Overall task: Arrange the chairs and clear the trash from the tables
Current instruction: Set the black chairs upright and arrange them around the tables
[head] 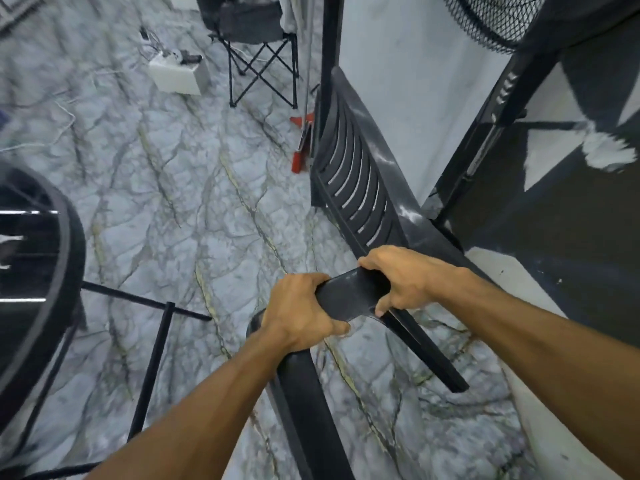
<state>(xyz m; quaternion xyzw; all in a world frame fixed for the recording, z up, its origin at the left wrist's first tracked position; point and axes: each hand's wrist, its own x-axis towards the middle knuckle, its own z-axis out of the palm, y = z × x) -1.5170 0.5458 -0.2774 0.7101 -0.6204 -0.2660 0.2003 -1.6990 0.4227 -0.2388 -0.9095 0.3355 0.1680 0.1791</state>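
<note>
A person's left hand and right hand both grip the edge of a black plastic chair, held tipped above the marble floor beside a white wall.

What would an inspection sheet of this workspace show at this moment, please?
Surface: marble-patterned floor.
Job's things: black plastic chair, tilted, in hand; folding chair standing farther off; round table at the left edge.
Clutter: white box on the floor; red object by the pillar.
Hands: left hand and right hand both grip the black plastic chair.
Cables: white cord trailing across the floor.
Surroundings: mesh fan upper right; white wall.
</note>
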